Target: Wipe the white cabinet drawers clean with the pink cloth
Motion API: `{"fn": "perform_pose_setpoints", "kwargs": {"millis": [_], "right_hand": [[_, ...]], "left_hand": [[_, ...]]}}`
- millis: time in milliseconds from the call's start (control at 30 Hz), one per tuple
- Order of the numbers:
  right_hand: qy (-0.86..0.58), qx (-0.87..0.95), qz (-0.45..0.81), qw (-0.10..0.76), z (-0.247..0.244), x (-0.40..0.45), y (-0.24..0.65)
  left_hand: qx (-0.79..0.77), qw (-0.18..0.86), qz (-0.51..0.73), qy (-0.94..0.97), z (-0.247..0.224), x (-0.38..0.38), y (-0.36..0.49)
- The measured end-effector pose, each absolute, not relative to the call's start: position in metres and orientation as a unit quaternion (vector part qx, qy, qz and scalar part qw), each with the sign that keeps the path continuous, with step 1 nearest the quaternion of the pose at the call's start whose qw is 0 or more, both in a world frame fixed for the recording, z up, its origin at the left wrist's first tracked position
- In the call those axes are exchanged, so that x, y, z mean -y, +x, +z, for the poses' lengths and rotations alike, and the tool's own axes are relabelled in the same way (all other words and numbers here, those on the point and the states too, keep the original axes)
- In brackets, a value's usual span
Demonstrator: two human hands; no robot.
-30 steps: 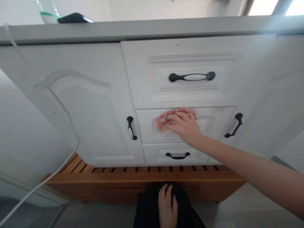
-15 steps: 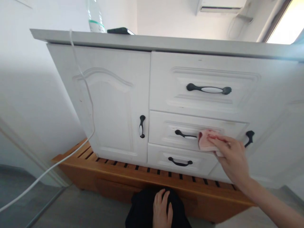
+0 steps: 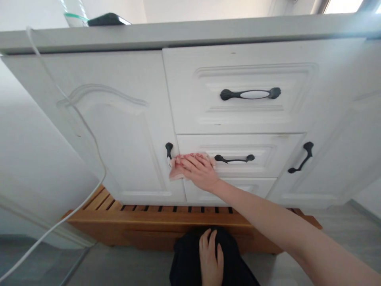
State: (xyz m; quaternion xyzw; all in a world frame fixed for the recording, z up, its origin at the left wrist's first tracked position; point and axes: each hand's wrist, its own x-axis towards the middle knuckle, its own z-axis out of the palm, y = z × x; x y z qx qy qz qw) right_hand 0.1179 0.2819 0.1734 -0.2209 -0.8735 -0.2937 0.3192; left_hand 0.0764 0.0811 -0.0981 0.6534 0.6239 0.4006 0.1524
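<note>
At far left, white cable hanging over the edge of the worktop and down in front of the cabinet. On the worktop, toward the left: clear bottle with green band, beside a flat dark object. Below, left cabinet door, closed, with a small dark mark near its outer edge. At the inner edge of the same door, black handle, lower part partly hidden by the cloth.

Next to the right, pink patterned cloth, spread across the seam between the left door and the left end of the middle drawer. Over the cloth, right hand, palm toward the cabinet, fingers bent onto the fabric and holding it against the front. Beneath the cloth: surface condition not visible. Lower down, left hand empty, fingers relaxed and slightly apart, resting on the dark-clothed knee.

Right of the cloth, middle drawer handle, uncovered. On the top drawer, closed, note two small dark marks, above and below the raised panel. Near the upper right corner of the middle drawer, faint brownish smudge, well apart from the cloth. Extent of surface already covered by the cloth: not determinable; marks and smudge: still to be dealt with, if removable at all
</note>
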Motion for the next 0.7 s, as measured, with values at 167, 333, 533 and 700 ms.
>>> {"fn": "perform_pose_setpoints", "kwargs": {"millis": [167,333,533,700], "right_hand": [[-0.154,0.916,-0.283,0.237,0.161,-0.273,0.164],[-0.196,0.892,-0.352,0.206,0.162,-0.267,0.251],[-0.339,0.844,-0.381,0.169,0.146,-0.244,0.361],[-0.515,0.771,-0.256,0.273,0.112,-0.2,0.4]], "left_hand": [[-0.619,0.156,0.405,0.654,-0.094,-0.08,0.075],[-0.618,0.165,0.407,0.653,-0.098,-0.08,0.074],[-0.621,0.122,0.386,0.671,-0.098,-0.084,0.079],[-0.585,0.034,0.369,0.721,-0.044,-0.121,0.095]]}}
